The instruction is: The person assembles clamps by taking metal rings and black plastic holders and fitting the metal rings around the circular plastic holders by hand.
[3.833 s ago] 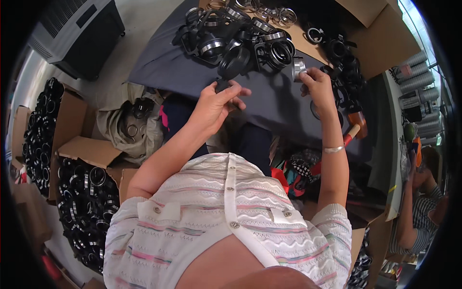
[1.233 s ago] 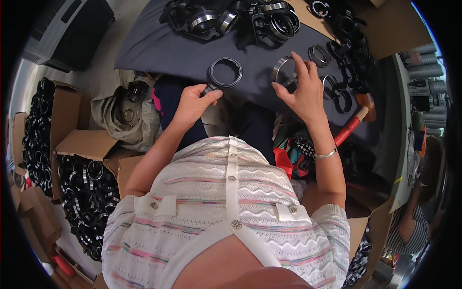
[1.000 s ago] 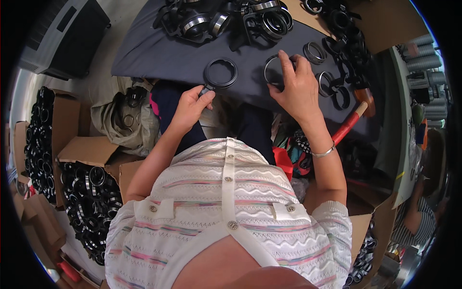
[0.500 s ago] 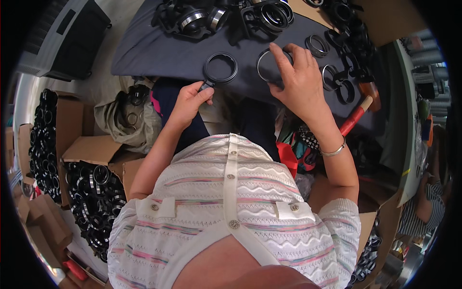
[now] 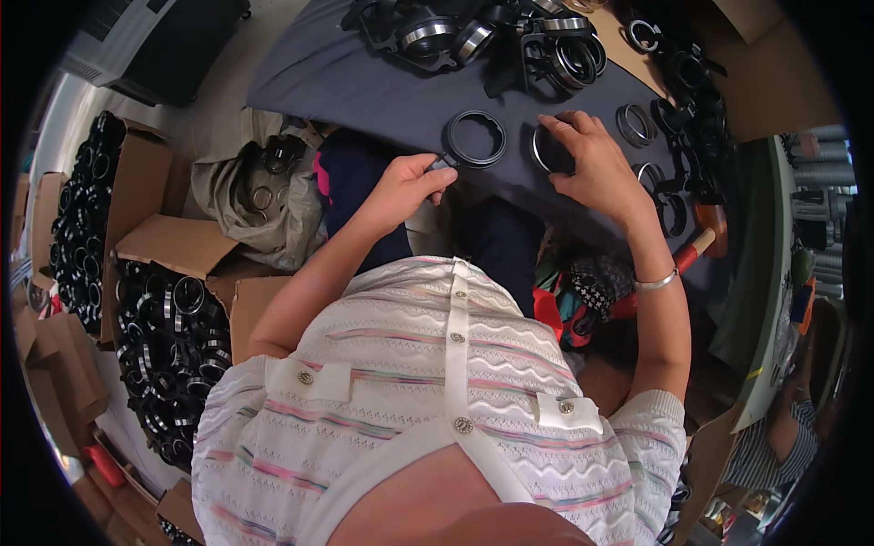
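My left hand point(image 5: 410, 189) pinches the small tab of a black ring point(image 5: 478, 165), which is held tilted over the near edge of the dark cloth. To its right, my right hand point(image 5: 596, 168) has thumb and fingers curved round a thin ring with a shiny metal rim point(image 5: 535, 151). The two rings are close but apart. Part of the metal-rimmed ring is hidden by my right fingers. Beyond my right hand a pair of loose metal rings point(image 5: 624, 124) rests on the cloth, and more black rings point(image 5: 675, 217) lie right of my wrist.
Black parts with shiny bands point(image 5: 428, 35) are heaped at the cloth's far side. A red tool handle with a wooden end point(image 5: 699, 244) lies by my right forearm. On the left stand cardboard boxes point(image 5: 173, 244) of black rings and a cloth sack point(image 5: 218, 196). Another person's striped sleeve point(image 5: 760, 455) shows far right.
The view has shifted, so the table and both hands appear farther right. The two rings are slightly closer together. Both hands keep their hold.
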The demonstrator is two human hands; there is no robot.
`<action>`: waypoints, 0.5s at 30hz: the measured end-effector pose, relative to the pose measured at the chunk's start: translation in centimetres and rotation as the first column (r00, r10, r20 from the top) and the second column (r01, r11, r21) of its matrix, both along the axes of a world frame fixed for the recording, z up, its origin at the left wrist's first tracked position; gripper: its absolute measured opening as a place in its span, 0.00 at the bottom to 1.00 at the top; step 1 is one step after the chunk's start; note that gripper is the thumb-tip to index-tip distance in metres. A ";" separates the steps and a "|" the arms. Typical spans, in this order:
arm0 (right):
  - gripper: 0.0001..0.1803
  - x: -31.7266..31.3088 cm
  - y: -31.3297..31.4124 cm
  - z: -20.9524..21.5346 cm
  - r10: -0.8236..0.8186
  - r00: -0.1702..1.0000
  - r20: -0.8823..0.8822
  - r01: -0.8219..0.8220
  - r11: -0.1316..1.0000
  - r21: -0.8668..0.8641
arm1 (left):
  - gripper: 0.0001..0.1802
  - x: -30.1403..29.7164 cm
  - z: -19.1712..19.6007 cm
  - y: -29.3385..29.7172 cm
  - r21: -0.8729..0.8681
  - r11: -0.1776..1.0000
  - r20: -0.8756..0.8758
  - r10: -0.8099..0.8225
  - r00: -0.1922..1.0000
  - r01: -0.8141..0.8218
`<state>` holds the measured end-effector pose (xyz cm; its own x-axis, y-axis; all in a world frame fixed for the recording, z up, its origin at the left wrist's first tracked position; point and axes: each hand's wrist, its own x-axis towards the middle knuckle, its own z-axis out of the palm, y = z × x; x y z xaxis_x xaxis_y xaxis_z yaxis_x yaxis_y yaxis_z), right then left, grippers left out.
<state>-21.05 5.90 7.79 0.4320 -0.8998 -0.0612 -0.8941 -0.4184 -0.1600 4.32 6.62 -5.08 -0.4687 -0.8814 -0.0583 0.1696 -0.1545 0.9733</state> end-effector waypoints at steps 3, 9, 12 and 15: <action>0.38 3.2 -0.1 1.0 0.084 0.967 0.242 -0.067 0.995 -0.079 | 0.13 -0.3 0.2 0.0 0.008 1.000 0.018 0.024 1.000 -0.024; 0.35 7.2 -1.0 0.3 0.097 0.969 0.226 -0.116 0.991 0.071 | 0.14 -0.3 -0.1 0.2 0.002 1.000 0.067 0.030 0.997 -0.030; 0.34 7.8 -1.3 0.3 0.085 0.983 0.164 -0.101 0.991 0.090 | 0.14 -0.2 -0.2 0.3 -0.016 1.000 0.047 0.013 0.999 -0.013; 0.35 8.3 -1.5 0.4 0.084 0.989 0.118 -0.096 0.990 0.103 | 0.14 -0.1 -0.2 0.3 -0.016 1.000 0.054 0.010 0.998 -0.009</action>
